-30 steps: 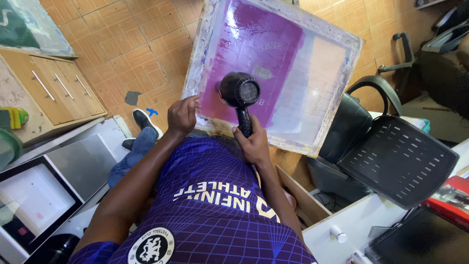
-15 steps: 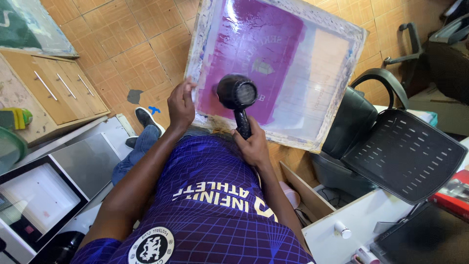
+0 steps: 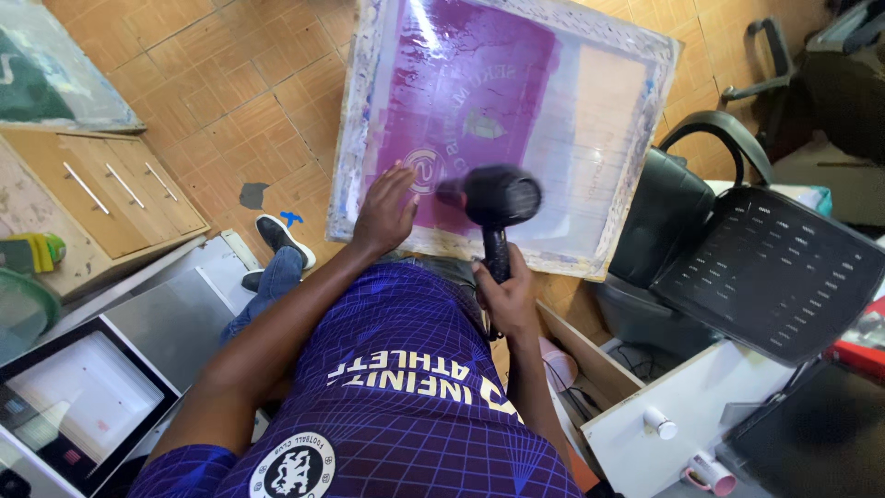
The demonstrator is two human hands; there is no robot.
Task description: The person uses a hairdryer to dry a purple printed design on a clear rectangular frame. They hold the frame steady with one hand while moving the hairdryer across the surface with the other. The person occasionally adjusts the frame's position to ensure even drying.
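Pressing left hand (image 3: 385, 210), fingers spread flat, on purple mesh of printing screen (image 3: 502, 120) propped on tiled floor (image 3: 230, 101). Right hand (image 3: 505, 293) curled tight round handle of black hair dryer (image 3: 493, 207), nozzle near mesh. Black chair (image 3: 737, 258) at right.

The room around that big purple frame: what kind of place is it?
Probably a small screen-printing workshop. A framed printing screen coated purple leans on the tiled floor, a black hair dryer is aimed at it, and another screen rests on a wooden cabinet.
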